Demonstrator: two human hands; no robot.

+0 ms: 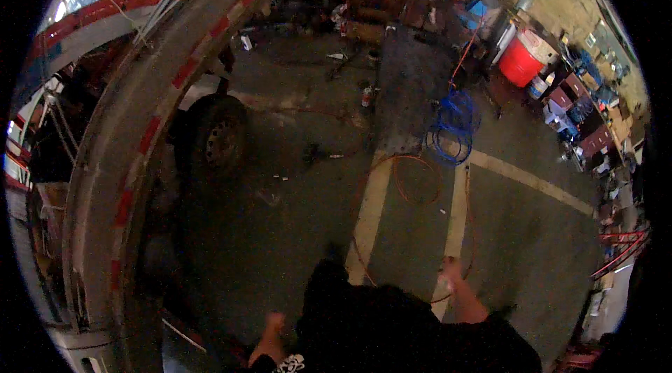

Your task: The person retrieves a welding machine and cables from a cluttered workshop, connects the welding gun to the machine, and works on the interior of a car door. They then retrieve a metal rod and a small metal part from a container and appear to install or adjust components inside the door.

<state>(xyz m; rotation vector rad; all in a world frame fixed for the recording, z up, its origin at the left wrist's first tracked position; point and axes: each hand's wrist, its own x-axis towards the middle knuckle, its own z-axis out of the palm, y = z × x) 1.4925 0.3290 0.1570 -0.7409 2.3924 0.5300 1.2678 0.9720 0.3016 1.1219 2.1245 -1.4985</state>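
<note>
The blue hose [458,103] lies in loops, the orange hose [406,157] seems only partly looped, and I can't tell the left hand's [275,322] or right hand's [452,272] grip.

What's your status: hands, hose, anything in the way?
Left hand low, contents unclear. Right hand beside orange hose, can't tell if gripping it. Hose looped across floor ahead; blue hose coil beyond.
</note>
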